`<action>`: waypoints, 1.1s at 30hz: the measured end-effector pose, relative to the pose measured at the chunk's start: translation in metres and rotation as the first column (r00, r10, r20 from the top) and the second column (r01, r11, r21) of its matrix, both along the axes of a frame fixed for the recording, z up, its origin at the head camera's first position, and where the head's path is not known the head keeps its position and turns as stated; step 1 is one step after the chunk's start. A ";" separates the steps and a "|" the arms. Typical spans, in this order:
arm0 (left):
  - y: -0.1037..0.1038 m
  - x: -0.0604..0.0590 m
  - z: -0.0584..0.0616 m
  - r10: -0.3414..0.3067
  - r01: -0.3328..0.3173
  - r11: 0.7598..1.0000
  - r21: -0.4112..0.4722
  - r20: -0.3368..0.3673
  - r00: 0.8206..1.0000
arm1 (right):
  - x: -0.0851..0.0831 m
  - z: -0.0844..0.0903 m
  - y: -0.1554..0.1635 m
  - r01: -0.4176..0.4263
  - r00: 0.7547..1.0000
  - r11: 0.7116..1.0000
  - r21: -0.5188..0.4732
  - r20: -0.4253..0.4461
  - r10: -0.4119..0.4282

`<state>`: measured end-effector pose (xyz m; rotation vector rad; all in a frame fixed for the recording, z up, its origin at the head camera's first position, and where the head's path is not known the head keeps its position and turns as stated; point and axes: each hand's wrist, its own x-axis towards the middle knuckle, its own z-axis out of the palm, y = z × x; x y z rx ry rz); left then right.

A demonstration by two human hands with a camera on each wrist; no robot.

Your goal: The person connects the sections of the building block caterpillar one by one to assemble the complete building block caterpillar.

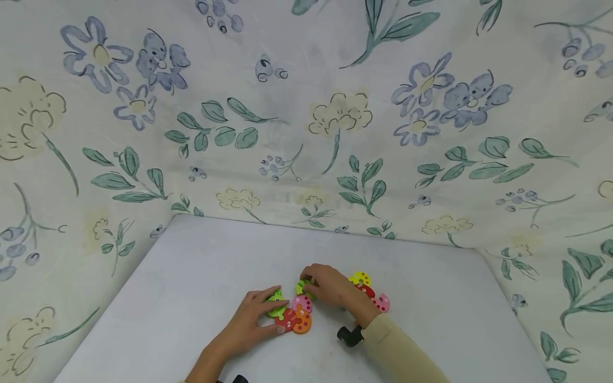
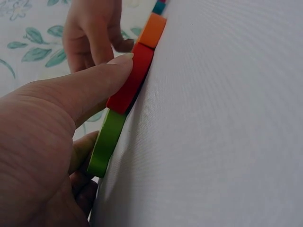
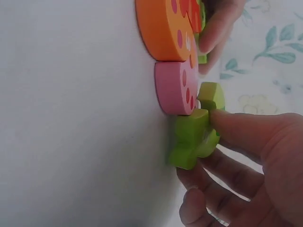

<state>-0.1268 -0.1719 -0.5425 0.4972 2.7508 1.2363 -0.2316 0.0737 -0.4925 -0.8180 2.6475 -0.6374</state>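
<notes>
- Pinching the curved green piece [image 3: 187,135] in the right hand [image 1: 330,286], just beside the pink piece [image 1: 301,304] on the tabletop [image 1: 215,260].
- Touching the red piece [image 1: 285,320] and green face piece [image 1: 275,307] with the left hand [image 1: 255,315], fingers spread.
- Best to level it, align the curves, then press gently without nudging the pink piece.

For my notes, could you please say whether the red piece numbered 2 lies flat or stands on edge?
Flat: the red piece shows its number from above; in the left wrist view its side runs along the tabletop.
</notes>
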 end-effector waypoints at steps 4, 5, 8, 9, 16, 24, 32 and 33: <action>0.001 -0.001 -0.001 -0.004 0.004 1.000 -0.005 0.000 1.000 | -0.002 -0.002 -0.001 -0.008 1.000 0.999 -0.032 0.028 0.008; 0.001 -0.001 -0.002 -0.005 0.005 1.000 -0.007 0.001 1.000 | -0.003 -0.003 -0.002 -0.009 0.999 0.999 -0.037 0.032 0.010; 0.002 -0.001 -0.002 -0.010 0.010 1.000 -0.004 0.010 1.000 | -0.004 -0.005 0.000 -0.006 0.999 0.998 -0.057 0.038 0.008; 0.003 -0.001 -0.003 -0.012 0.012 1.000 -0.002 0.014 1.000 | -0.004 -0.006 0.000 -0.005 0.999 0.998 -0.062 0.037 0.007; 0.005 -0.001 -0.003 -0.021 0.021 1.000 -0.006 0.001 1.000 | 0.001 -0.008 0.015 0.085 0.994 0.996 -0.015 0.064 -0.084; 0.003 -0.001 -0.003 0.003 -0.003 1.000 0.007 -0.042 0.999 | 0.012 -0.007 0.018 0.158 0.987 0.987 0.030 0.040 -0.159; 0.004 -0.003 -0.005 0.052 -0.052 0.999 0.004 -0.041 0.998 | 0.033 -0.007 0.014 0.201 0.979 0.975 0.094 -0.039 -0.198; 0.005 -0.003 -0.005 0.062 -0.062 0.998 0.000 -0.036 0.997 | 0.036 -0.008 0.016 0.203 0.979 0.975 0.093 -0.045 -0.200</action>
